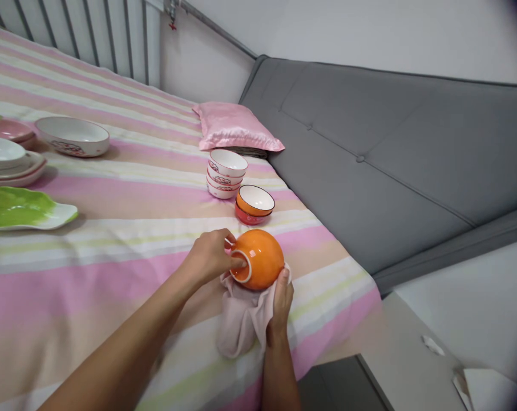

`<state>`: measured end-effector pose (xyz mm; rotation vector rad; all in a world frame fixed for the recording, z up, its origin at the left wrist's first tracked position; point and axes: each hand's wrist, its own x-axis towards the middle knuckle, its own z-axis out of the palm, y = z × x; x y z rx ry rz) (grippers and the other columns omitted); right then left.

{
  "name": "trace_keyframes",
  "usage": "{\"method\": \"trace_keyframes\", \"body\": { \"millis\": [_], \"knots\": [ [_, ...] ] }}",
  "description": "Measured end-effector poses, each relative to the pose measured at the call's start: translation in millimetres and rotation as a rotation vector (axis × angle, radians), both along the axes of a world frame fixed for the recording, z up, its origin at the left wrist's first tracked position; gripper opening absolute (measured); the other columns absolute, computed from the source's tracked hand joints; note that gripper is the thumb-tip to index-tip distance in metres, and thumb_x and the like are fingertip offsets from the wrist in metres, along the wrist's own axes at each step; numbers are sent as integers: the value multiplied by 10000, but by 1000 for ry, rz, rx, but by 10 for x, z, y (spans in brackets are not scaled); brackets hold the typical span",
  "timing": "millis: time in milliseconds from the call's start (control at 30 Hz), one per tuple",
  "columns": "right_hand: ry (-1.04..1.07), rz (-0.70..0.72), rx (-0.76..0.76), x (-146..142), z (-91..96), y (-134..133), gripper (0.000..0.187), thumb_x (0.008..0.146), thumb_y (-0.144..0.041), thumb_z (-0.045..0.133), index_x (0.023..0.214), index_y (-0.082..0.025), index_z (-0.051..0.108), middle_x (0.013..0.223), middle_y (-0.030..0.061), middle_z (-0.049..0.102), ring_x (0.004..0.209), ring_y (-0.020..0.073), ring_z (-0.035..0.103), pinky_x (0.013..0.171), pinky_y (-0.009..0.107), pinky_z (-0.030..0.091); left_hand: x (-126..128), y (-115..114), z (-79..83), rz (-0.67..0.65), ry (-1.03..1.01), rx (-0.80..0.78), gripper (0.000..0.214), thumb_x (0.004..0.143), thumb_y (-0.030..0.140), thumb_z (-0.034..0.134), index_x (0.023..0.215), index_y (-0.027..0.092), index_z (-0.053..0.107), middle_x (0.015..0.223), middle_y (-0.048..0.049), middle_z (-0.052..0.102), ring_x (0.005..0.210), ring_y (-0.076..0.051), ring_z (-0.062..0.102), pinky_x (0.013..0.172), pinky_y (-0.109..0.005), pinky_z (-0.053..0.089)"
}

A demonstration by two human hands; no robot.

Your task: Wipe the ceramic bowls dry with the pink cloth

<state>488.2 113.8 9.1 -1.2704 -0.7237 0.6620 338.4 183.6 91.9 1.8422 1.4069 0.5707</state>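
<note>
An orange bowl (265, 257) is tipped on its side between my hands, its white-edged foot ring facing left. My left hand (213, 254) grips it at the base, with the thumb inside the foot ring and the other fingers over the top. On the right, my right hand (283, 297) is closed on a pale pink cloth (241, 322) and presses it to the bowl's rim side. The cloth hangs below the bowl. Just beyond are an orange bowl (255, 201) stacked in a red bowl (250, 218), and a stack of white bowls (225, 181) with red rims.
A striped sheet (125, 308) covers the bed. To the left lie a green leaf-shaped dish (23, 206), stacked plates (16, 177), pink plates (14, 130) and a large white bowl (72, 137). A pink pillow (239, 125) is by the grey headboard (370, 154).
</note>
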Motion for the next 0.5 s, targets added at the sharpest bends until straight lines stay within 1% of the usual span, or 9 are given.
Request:
{"method": "trace_keyframes", "body": {
  "millis": [100, 200, 300, 367, 433, 500],
  "knots": [
    [48, 3, 8, 19, -39, 14, 581, 876, -581, 386, 1217, -135, 534, 1139, 132, 650, 1013, 222, 635, 843, 344, 515, 40, -23, 3, 1, -22, 23, 391, 622, 311, 658, 982, 160, 635, 979, -97, 710, 880, -259, 678, 694, -309, 528],
    [137, 41, 57, 21, -78, 32, 593, 892, -577, 345, 1288, -155, 476, 1203, 127, 626, 1061, 221, 622, 894, 373, 502, 77, -51, 0, -13, -47, 52, 456, 645, 314, 647, 1073, 157, 635, 1083, -99, 694, 952, -265, 663, 759, -316, 528],
    [264, 119, 100, -4, -90, 41, 621, 897, -591, 298, 1350, -181, 408, 1246, 118, 607, 1086, 223, 619, 912, 402, 497, 109, -91, 9, -64, -60, 43, 647, 625, 373, 690, 1220, 147, 572, 1200, -113, 647, 1045, -283, 626, 846, -333, 509],
    [333, 180, 67, -18, -85, 33, 688, 882, -637, 233, 1381, -187, 378, 1246, 123, 610, 1074, 230, 630, 897, 416, 505, 134, -119, 16, -100, -32, 48, 777, 607, 405, 715, 1304, 135, 504, 1248, -129, 616, 1090, -299, 599, 892, -355, 486],
    [397, 229, 20, -12, -78, 15, 783, 848, -700, 162, 1378, -174, 399, 1206, 131, 636, 1039, 238, 649, 897, 427, 505, 163, -136, 11, -126, 12, 82, 807, 623, 386, 711, 1345, 130, 459, 1241, -140, 615, 1085, -308, 595, 893, -375, 477],
    [480, 223, 12, 22, -72, -3, 829, 820, -741, 164, 1347, -171, 454, 1160, 120, 664, 1018, 237, 658, 929, 429, 487, 189, -136, -10, -129, 37, 109, 780, 653, 347, 689, 1359, 124, 442, 1208, -145, 628, 1052, -305, 606, 873, -379, 479]
  ]
}}
